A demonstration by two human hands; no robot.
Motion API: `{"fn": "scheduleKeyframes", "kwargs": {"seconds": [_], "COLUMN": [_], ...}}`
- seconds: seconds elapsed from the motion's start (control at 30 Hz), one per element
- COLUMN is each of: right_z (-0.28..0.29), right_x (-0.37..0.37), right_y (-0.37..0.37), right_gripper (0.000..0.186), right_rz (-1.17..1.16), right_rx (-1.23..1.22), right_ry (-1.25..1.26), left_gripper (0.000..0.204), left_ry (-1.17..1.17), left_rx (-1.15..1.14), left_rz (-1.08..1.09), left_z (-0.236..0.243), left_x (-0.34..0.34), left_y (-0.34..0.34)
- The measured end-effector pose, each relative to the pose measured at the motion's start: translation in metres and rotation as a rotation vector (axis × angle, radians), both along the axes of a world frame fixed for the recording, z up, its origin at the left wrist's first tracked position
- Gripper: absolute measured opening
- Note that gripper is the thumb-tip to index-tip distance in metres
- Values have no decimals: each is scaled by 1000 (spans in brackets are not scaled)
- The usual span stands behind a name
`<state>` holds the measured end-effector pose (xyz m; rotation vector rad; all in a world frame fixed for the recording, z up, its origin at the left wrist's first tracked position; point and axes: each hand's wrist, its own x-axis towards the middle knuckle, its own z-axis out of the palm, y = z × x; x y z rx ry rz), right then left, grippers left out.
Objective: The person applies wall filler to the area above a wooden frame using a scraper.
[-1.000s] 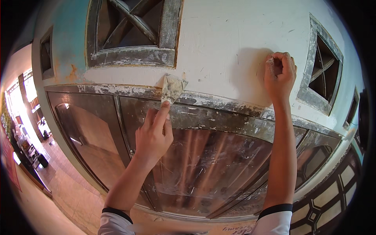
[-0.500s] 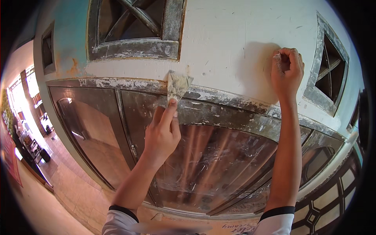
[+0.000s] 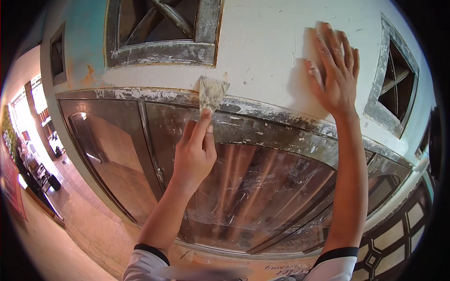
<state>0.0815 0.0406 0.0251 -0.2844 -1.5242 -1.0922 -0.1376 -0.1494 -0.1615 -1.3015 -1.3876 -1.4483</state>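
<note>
My left hand (image 3: 196, 145) is closed round a putty knife (image 3: 212, 93) whose wide blade, smeared with pale dried filler, points upward. The blade's edge lies at the lower part of the white wall (image 3: 262, 51), just above the worn wooden frame (image 3: 276, 114). Its handle is mostly hidden in my fingers. Farther right, my right hand (image 3: 340, 77) is spread open against the wall, fingers pointing up, with white dust on the thumb and fingers. It holds nothing.
Above left is a wooden vent frame (image 3: 159, 55) with crossed bars; a smaller vent (image 3: 375, 110) sits right. Below the worn frame are glass panes (image 3: 262, 187) in dark wood. A tiled floor (image 3: 89, 220) runs toward a bright opening at far left. A patterned grille (image 3: 393, 243) stands lower right.
My right hand has gone from curled fingers to spread flat, reaching higher on the wall. The putty knife in my left hand has shifted slightly upward.
</note>
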Motion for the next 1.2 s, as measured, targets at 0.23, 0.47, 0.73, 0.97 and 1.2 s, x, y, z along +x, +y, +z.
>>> {"fn": "scheduleKeyframes", "kwargs": {"seconds": [0.23, 0.47, 0.73, 0.97, 1.2], "right_z": [2, 42, 58, 58, 59], "right_x": [4, 1, -11, -15, -23], "right_y": [7, -1, -3, 1, 2], "right_gripper": [69, 69, 66, 62, 60], "right_rz": [-19, 1, -1, -11, 34], "right_rx": [-68, 76, 41, 57, 66], "right_ry": [-107, -222, -141, -135, -117], "left_gripper": [41, 48, 55, 51, 53], "left_ry": [-35, -51, -107, -82, 3], "left_rx": [-42, -18, -79, -81, -51], "left_rz": [9, 21, 27, 41, 56], "left_z": [13, -12, -8, 15, 14], "left_x": [9, 7, 18, 14, 3], "left_y": [1, 6, 0, 1, 6]}}
